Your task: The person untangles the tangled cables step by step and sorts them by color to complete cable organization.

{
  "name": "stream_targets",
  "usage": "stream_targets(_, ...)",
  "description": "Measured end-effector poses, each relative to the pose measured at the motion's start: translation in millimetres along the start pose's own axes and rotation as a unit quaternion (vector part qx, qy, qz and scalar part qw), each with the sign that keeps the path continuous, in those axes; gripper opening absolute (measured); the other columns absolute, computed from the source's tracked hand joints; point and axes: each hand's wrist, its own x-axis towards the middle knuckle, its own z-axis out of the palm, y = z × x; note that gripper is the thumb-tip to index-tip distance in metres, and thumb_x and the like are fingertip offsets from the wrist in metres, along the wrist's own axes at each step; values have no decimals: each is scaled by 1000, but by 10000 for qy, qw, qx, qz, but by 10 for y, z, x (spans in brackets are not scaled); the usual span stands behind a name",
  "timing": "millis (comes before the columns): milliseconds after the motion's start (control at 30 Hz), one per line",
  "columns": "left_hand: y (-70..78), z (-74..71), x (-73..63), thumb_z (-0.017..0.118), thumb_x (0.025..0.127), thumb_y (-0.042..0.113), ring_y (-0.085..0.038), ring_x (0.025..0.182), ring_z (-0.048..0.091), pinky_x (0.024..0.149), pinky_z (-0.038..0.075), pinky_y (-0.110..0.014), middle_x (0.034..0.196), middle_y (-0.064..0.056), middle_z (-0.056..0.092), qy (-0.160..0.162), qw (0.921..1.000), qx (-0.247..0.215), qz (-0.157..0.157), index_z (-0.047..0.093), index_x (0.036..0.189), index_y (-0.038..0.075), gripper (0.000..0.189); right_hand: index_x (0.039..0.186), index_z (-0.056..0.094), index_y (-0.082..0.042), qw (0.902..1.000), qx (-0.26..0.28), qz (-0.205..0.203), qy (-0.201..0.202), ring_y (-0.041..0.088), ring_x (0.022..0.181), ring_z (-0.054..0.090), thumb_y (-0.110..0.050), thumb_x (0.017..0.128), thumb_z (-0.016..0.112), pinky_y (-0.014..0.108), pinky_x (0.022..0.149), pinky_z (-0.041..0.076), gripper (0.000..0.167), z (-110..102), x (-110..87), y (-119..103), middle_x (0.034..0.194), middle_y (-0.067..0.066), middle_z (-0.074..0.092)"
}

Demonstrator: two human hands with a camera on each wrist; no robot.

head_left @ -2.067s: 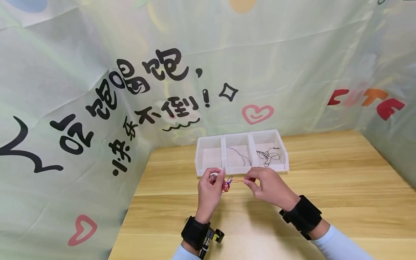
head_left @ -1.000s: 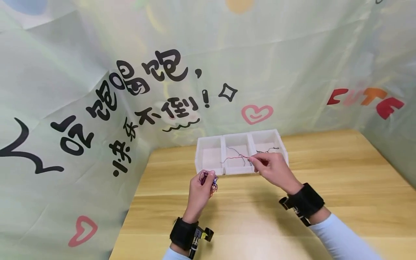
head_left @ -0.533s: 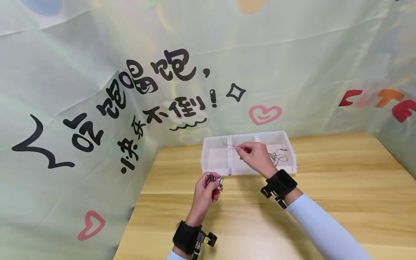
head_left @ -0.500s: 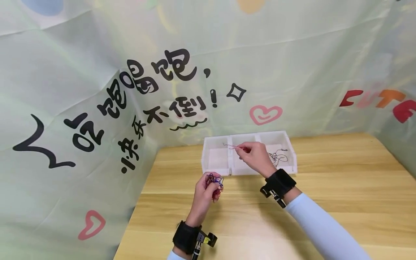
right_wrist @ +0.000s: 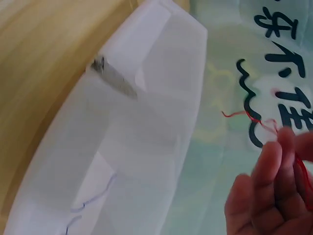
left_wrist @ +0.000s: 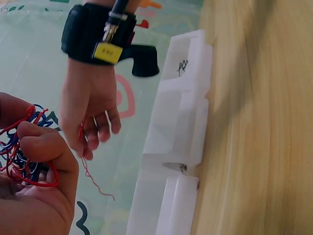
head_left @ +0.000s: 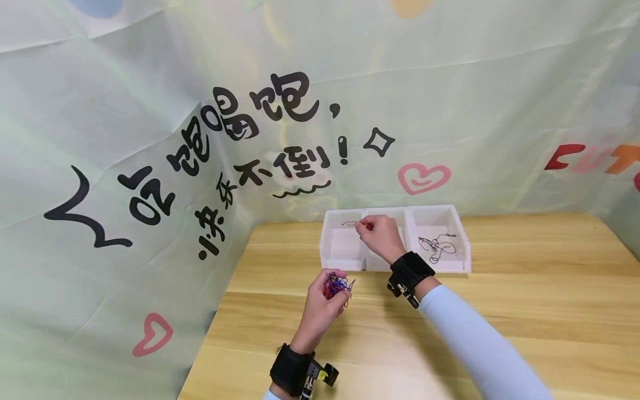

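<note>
My left hand (head_left: 322, 308) grips a tangled bundle of red, blue and dark string (head_left: 338, 284) in front of the tray. In the left wrist view, loops of the bundle (left_wrist: 13, 164) stick out between thumb and fingers. A single red string (right_wrist: 244, 113) is pinched between thumb and fingertips of my right hand (head_left: 382, 240). That hand hovers over the white three-compartment tray (head_left: 344, 265), and its string end hangs free above the left compartment. Dark string (head_left: 441, 248) lies coiled in the right compartment. Bluish string (right_wrist: 93, 198) rests in the middle one, hidden by my hand in the head view.
The tray stands at the back of a wooden table (head_left: 525, 311), close to a printed cloth backdrop (head_left: 490, 111). Cloth also hangs along the table's left side. Each wrist wears a black strap with a camera, such as the right strap (head_left: 411, 271).
My right hand has drawn the red string out of the bundle and carried it over the tray, then leftward towards the left compartment. The left hand keeps the bundle in front of the tray.
</note>
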Motion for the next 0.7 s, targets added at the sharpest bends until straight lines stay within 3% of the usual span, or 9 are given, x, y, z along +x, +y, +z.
stream_targets(100,-9,-4,-2,64,87,-7,-9,59,48,48,39,-19,81,-6,56,-30,10000,62,-40,55,119,-3,34,129,64,4,9988,-65,208,-431,34,101,67,-33,100,65,45,83,54,47,72,26,-16,112,20,70)
stream_targets(167,-8,-9,-2,64,87,-6,-10,59,48,48,40,-19,81,-6,57,-37,9999,94,-31,56,119,0,34,143,51,4,9967,-113,274,-754,38,121,58,-40,99,64,50,98,49,63,93,28,-34,131,24,61)
stream_targets(233,-10,-9,0,64,87,-5,-10,60,49,49,41,-20,81,-6,57,-22,9999,134,-20,57,119,2,33,149,43,3,9949,-160,261,-963,40,132,49,-44,99,63,53,106,43,72,84,11,-48,141,25,53)
stream_targets(700,1,93,29,66,90,-2,-13,59,53,51,46,-23,83,-9,61,-66,9999,41,-81,60,121,2,32,130,64,1,9956,1,-353,-865,35,115,63,-32,102,62,52,95,50,43,-221,-254,-100,121,17,69)
